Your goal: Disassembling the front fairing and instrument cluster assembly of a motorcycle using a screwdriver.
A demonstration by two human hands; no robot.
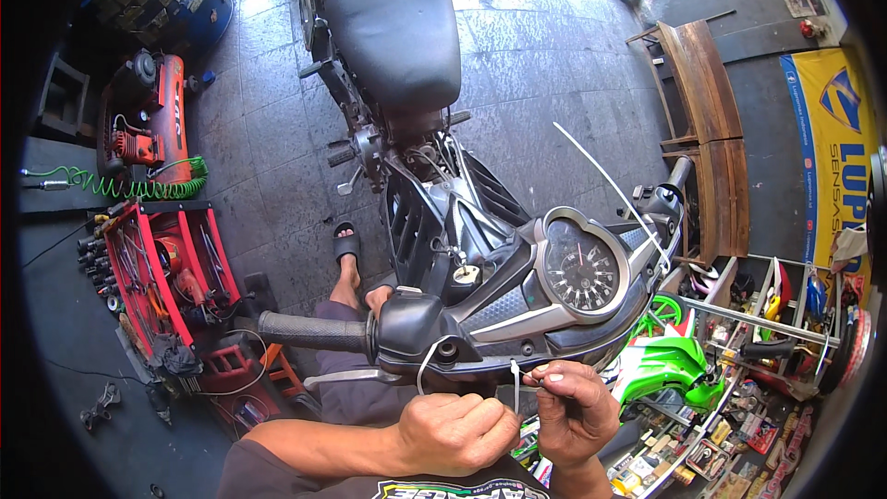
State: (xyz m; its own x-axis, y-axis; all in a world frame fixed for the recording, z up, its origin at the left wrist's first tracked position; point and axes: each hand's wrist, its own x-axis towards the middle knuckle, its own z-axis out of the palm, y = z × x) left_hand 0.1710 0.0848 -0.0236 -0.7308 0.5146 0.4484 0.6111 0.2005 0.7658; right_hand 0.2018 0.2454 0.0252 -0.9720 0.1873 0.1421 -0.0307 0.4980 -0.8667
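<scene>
Front and centre is a motorcycle's handlebar cowl [480, 337] with a round speedometer [581, 263]. A white plastic strap like a cable tie [425, 365] curves down from its near edge to my left hand [457, 432], which is closed in a fist. A second white strip [516, 388] hangs from the cowl between my hands, its lower end against the left fist. My right hand [575, 411] is closed, thumb and finger pinching a small, thin dark piece beside that strip's top; its kind is unclear. Another long white cable tie [610, 185] sticks up from the right handlebar.
The rubber grip [314, 333] and lever [351, 376] extend left. Behind are the black seat [393, 28], a red tool cart [166, 277] and a red air compressor [148, 129]. At right stand a wooden bench [711, 129], green fairing [670, 370] and a parts-filled display case [711, 453].
</scene>
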